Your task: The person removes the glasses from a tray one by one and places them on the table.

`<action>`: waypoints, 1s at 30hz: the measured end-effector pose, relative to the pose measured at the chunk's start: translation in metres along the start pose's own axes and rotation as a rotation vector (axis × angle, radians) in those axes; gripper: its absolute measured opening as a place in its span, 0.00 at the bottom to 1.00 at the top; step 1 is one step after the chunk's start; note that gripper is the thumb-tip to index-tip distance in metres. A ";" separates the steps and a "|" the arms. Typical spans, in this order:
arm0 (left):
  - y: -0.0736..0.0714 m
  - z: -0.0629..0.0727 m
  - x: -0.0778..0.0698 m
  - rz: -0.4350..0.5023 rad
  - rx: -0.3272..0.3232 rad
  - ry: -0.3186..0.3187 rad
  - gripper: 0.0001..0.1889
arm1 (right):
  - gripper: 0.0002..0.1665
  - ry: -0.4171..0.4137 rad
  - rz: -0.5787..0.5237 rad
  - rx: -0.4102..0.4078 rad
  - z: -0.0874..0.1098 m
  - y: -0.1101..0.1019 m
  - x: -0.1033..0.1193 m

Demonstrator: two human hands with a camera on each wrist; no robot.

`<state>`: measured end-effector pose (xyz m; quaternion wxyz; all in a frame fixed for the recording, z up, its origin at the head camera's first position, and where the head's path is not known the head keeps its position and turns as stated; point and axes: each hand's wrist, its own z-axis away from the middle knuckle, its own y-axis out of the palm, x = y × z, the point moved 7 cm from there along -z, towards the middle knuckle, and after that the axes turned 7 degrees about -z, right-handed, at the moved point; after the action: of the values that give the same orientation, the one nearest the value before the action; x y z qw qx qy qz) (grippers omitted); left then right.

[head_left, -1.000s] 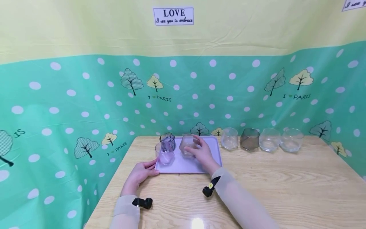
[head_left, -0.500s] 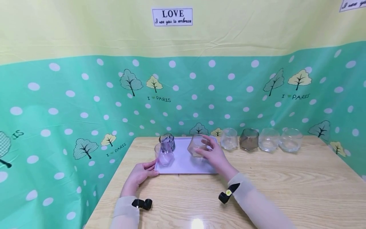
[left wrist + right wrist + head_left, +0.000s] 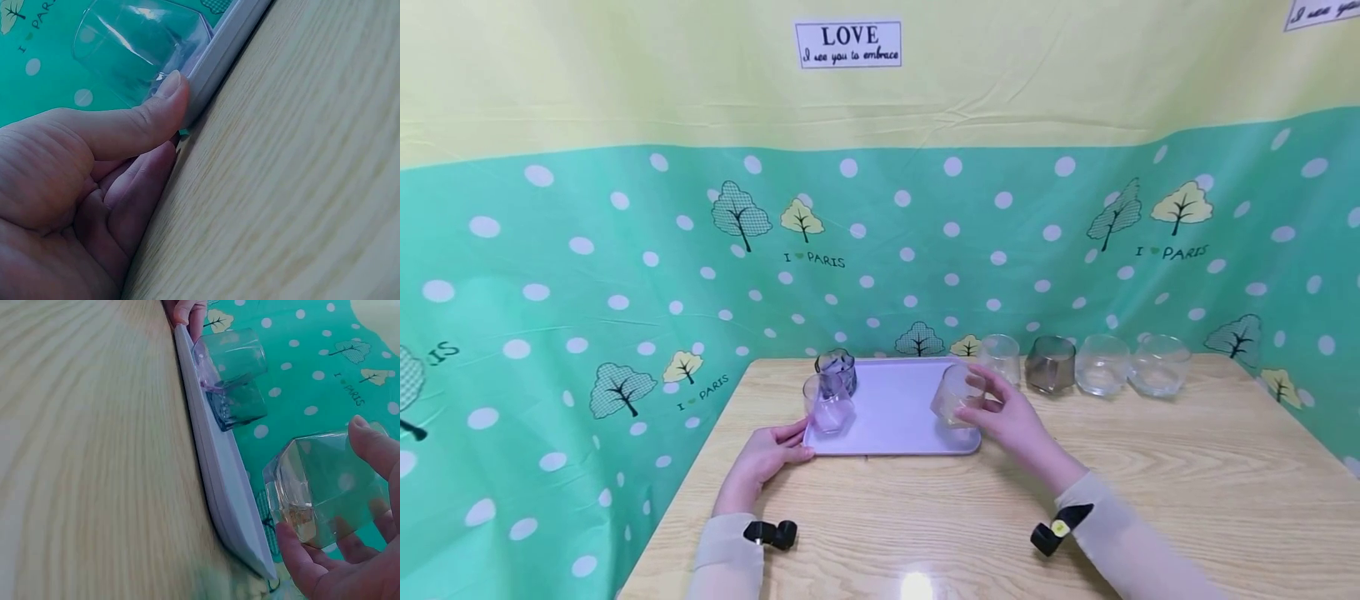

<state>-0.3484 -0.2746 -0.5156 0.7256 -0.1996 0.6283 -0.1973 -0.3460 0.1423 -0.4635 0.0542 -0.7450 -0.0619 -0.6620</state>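
Note:
My right hand (image 3: 1011, 417) holds a faintly amber, faceted glass (image 3: 952, 396), fingers and thumb around its side. In the right wrist view this glass (image 3: 325, 487) hangs clear of the tray surface, near its right end. At the left front corner of the pale lilac tray (image 3: 895, 408), my left hand (image 3: 769, 457) grips the edge. In the left wrist view the thumb (image 3: 150, 119) presses the rim, with the other fingers below. Two glasses stand on the tray's left side: a clear, pink-looking glass (image 3: 830, 408) in front and a dark grey glass (image 3: 842, 367) behind.
Along the back of the wooden table (image 3: 910, 517), right of the tray, stands a row: a clear glass (image 3: 1000, 358), partly behind my right fingers, a smoky brown glass (image 3: 1050, 367) and two more clear glasses (image 3: 1159, 367). A green dotted cloth (image 3: 850, 292) hangs behind the table.
My right hand has carried the amber glass from the tray's middle to its right end. The left hand stays at the tray corner; the tray and the other glasses keep their places.

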 end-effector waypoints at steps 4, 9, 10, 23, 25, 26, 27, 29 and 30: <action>0.001 -0.002 0.000 0.008 -0.002 0.003 0.36 | 0.52 -0.005 -0.013 0.025 0.010 -0.018 -0.003; 0.001 -0.003 0.000 0.010 0.006 0.005 0.36 | 0.51 -0.009 0.030 0.019 0.018 -0.042 -0.004; 0.001 -0.003 0.000 0.009 0.007 0.004 0.36 | 0.51 -0.007 0.039 0.014 0.019 -0.046 -0.004; -0.001 0.001 0.004 -0.013 0.007 0.003 0.36 | 0.53 0.017 0.074 -0.011 0.018 -0.073 -0.009; 0.000 0.001 0.003 -0.009 0.006 0.008 0.36 | 0.53 0.024 0.068 -0.014 0.018 -0.074 -0.010; 0.000 0.001 0.002 -0.008 0.005 0.010 0.36 | 0.53 0.027 0.066 -0.015 0.018 -0.074 -0.011; 0.000 0.001 0.002 -0.004 0.005 0.011 0.36 | 0.53 0.031 0.066 -0.015 0.018 -0.075 -0.012; 0.001 0.000 0.001 0.006 0.007 0.015 0.36 | 0.53 0.037 0.070 -0.011 0.018 -0.076 -0.013; 0.001 -0.001 0.001 0.012 0.009 0.015 0.36 | 0.53 0.040 0.072 -0.011 0.018 -0.076 -0.014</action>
<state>-0.3491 -0.2744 -0.5171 0.7229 -0.1909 0.6340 -0.1974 -0.3422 0.2202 -0.4793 0.0749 -0.7335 -0.0303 -0.6748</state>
